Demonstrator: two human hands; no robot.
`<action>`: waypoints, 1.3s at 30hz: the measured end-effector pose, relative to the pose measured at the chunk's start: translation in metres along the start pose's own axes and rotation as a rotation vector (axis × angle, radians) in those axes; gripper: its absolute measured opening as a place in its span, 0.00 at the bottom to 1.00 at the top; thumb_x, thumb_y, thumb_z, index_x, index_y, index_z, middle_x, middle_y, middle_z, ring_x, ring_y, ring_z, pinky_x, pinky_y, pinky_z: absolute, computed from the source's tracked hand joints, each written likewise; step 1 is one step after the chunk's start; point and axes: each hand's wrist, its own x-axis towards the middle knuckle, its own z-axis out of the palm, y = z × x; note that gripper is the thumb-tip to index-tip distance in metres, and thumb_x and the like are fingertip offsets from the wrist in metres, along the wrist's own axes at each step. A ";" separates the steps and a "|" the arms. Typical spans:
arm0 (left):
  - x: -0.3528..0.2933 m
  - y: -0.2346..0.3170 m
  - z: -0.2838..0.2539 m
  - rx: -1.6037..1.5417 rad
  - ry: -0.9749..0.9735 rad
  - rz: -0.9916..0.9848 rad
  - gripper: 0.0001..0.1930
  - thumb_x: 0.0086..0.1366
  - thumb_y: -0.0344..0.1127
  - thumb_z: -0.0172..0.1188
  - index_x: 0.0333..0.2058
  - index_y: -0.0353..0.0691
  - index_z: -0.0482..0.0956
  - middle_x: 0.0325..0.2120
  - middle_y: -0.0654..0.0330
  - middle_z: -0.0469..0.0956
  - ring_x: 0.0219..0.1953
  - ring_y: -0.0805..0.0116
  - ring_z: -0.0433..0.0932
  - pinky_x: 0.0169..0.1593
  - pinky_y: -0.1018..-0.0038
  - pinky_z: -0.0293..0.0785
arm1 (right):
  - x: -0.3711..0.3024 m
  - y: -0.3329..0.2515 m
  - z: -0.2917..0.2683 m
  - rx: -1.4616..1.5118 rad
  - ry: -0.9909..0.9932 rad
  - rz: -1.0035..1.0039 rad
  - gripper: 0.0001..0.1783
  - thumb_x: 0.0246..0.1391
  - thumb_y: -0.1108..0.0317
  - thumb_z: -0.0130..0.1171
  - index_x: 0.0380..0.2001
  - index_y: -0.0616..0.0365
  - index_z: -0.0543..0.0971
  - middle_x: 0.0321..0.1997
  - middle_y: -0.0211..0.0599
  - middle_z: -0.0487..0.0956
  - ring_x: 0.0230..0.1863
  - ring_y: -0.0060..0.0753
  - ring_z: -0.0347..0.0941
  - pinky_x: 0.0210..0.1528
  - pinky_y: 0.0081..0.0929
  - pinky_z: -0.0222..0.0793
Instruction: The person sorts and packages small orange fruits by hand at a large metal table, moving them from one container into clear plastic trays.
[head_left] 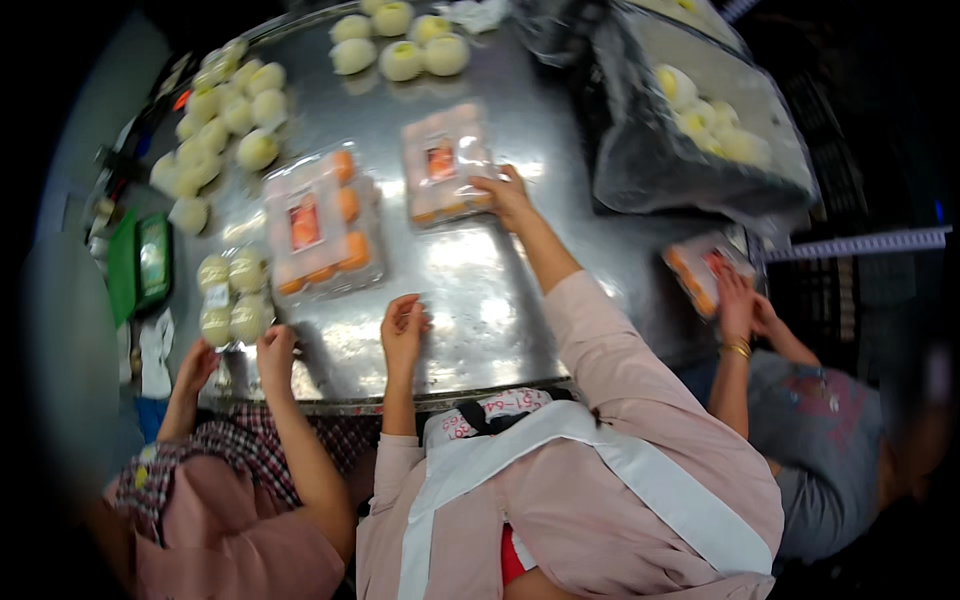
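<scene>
A clear plastic pack of orange fruit (447, 165) with an orange-and-white label lies on the metal table in front of me. My right hand (508, 197) grips its lower right side, the arm stretched forward. Closer to my body, my left hand (404, 334) hovers near the table's front edge, fingers loosely bent and nothing visible in them. To its upper left rests a larger clear pack (318, 222), with orange fruit showing along its right and lower sides. Neither hand touches that pack.
On the left, a person's hands (277, 352) are at a pack of pale net-wrapped fruit (233, 298). Another person's hand (737, 300) on the right touches a labelled pack (705, 265). Loose net-wrapped fruit (258, 149) and a plastic-lined box (690, 170) stand farther back.
</scene>
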 end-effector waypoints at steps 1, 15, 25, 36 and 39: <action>0.001 0.002 0.004 0.019 -0.009 -0.026 0.10 0.57 0.32 0.53 0.38 0.37 0.71 0.28 0.63 0.72 0.26 0.79 0.70 0.27 0.84 0.68 | -0.001 0.003 0.000 -0.056 0.021 -0.065 0.26 0.28 0.73 0.66 0.34 0.57 0.64 0.30 0.40 0.72 0.31 0.33 0.70 0.32 0.27 0.68; 0.000 0.049 0.050 -0.262 -0.224 -0.216 0.28 0.61 0.55 0.40 0.51 0.38 0.57 0.43 0.52 0.66 0.39 0.62 0.71 0.38 0.70 0.72 | -0.155 -0.023 -0.080 -1.067 -0.122 -0.977 0.15 0.33 0.68 0.59 0.30 0.53 0.72 0.38 0.37 0.75 0.35 0.37 0.73 0.32 0.30 0.68; -0.021 0.027 0.039 -0.416 -0.416 -0.417 0.27 0.57 0.35 0.48 0.54 0.35 0.53 0.46 0.51 0.66 0.42 0.58 0.72 0.37 0.64 0.77 | -0.223 0.035 -0.143 -1.254 -0.356 -1.154 0.13 0.34 0.66 0.59 0.27 0.54 0.72 0.44 0.30 0.72 0.43 0.36 0.67 0.44 0.30 0.64; -0.057 0.000 0.030 0.249 -0.288 -0.352 0.27 0.52 0.34 0.58 0.52 0.39 0.63 0.35 0.59 0.70 0.36 0.69 0.72 0.33 0.75 0.74 | -0.212 0.040 -0.178 -0.971 0.118 -0.739 0.20 0.37 0.67 0.62 0.36 0.61 0.70 0.40 0.41 0.70 0.41 0.40 0.66 0.43 0.30 0.63; -0.050 -0.031 0.015 0.743 -0.188 -0.068 0.28 0.48 0.42 0.62 0.47 0.37 0.68 0.33 0.56 0.73 0.30 0.70 0.73 0.32 0.76 0.71 | -0.196 0.046 -0.186 -0.885 0.178 -0.405 0.28 0.38 0.63 0.62 0.45 0.61 0.68 0.38 0.42 0.71 0.35 0.32 0.69 0.36 0.25 0.67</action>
